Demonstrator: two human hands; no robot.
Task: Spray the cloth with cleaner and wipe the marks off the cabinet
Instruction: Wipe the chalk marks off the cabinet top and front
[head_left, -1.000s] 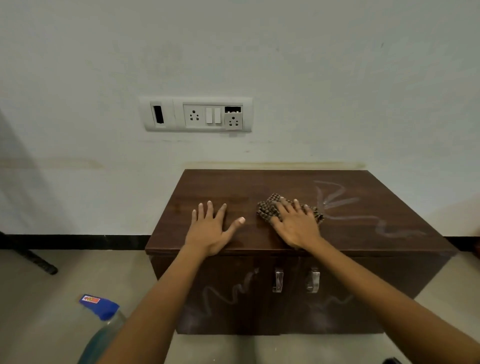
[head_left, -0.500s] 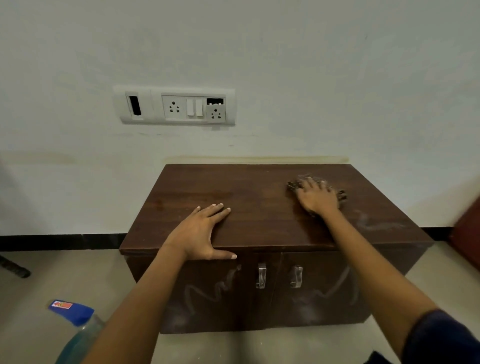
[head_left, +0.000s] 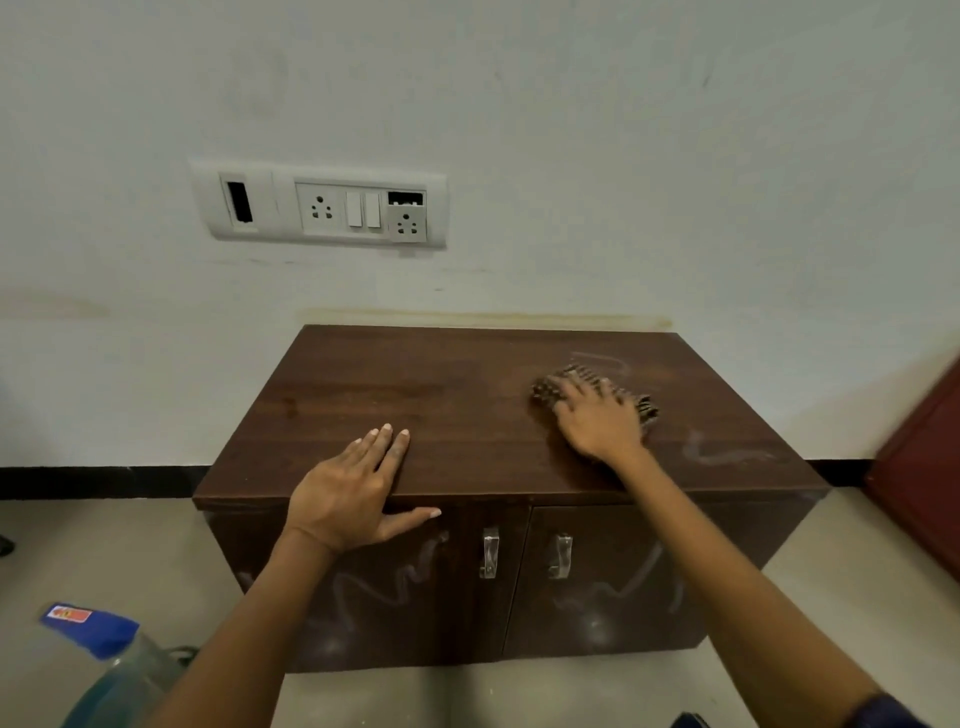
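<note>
Bracing the cabinet (head_left: 415, 384) with our flat left hand (head_left: 345, 493), we rub two-o'clock marks (head_left: 602, 359), flat right hand (head_left: 597, 421) pressing the cloth (head_left: 582, 374).

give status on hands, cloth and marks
Left hand flat on cabinet front edge. Right hand presses cloth on top. Marks on top, doors. Nothing blocking.
</note>
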